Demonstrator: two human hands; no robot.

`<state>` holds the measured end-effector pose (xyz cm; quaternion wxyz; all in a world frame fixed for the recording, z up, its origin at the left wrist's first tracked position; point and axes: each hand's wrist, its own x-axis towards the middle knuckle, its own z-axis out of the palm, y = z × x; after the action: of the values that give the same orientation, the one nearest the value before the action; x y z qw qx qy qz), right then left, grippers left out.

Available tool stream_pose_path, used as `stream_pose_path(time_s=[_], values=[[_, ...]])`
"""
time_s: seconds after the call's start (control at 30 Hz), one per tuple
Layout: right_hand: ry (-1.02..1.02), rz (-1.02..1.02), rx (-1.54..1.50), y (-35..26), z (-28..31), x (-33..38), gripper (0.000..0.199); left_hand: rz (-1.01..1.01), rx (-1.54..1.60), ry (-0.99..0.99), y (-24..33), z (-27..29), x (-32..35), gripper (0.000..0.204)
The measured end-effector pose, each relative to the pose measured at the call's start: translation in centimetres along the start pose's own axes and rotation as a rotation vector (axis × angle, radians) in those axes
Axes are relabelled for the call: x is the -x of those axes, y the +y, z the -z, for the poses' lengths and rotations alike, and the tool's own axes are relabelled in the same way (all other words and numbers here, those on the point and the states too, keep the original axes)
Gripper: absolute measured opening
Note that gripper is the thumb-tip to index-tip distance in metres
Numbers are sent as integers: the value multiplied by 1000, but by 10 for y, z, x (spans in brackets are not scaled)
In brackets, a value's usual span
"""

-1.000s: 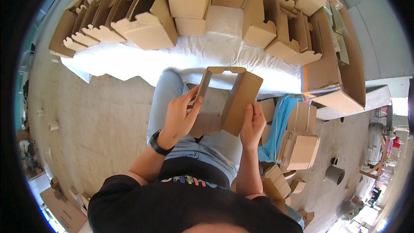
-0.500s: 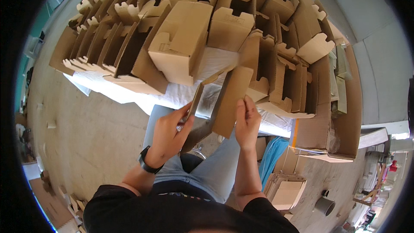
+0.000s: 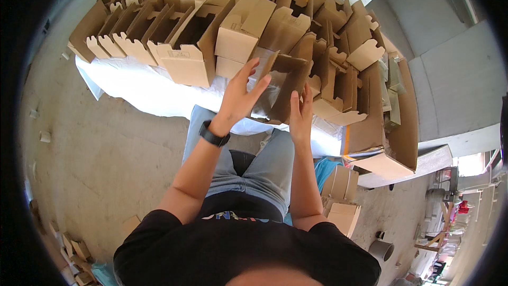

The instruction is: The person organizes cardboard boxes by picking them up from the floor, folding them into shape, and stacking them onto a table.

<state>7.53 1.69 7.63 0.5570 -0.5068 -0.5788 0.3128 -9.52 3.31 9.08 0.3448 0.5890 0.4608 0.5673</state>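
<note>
An open brown cardboard carton (image 3: 291, 65), its walls squared into a tube, stands at the table's near edge between my hands. White sheet shows through it. My left hand (image 3: 236, 100), a black watch on its wrist, is on the carton's left side with fingers spread and nothing in them. On the other side my right hand (image 3: 301, 115) has its fingers stretched out along the carton's right wall. Whether either palm touches the cardboard is hard to tell. A closed-topped carton (image 3: 244, 21) is just beyond, and an open printed carton (image 3: 186, 66) stands to the left.
Several rows of open cartons cover the table, which has a white sheet (image 3: 143, 90). At the right, a large cardboard box (image 3: 365, 137) holds pale packs (image 3: 391, 111). Flattened cardboard (image 3: 341, 217) lies low on the right, near a grey bin (image 3: 381, 250) on the floor.
The carton in my hands has gone forward to the table's edge and its walls have opened wider. Both hands have released their grip, fingers now spread. My view has shifted too.
</note>
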Motion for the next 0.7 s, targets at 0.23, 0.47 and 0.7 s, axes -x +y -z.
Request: stream_pose_path(time_s=[0.23,0.47,0.7], values=[[11,-146,-74,-2,-3,4,53,-233,-202,-121,16,6,72,70],[44,-147,-167,-1,-2,-3,56,-175,-382,-202,0,7,70,58],[158,128,-205,5,1,-6,43,-232,-395,-217,-1,9,48,43]])
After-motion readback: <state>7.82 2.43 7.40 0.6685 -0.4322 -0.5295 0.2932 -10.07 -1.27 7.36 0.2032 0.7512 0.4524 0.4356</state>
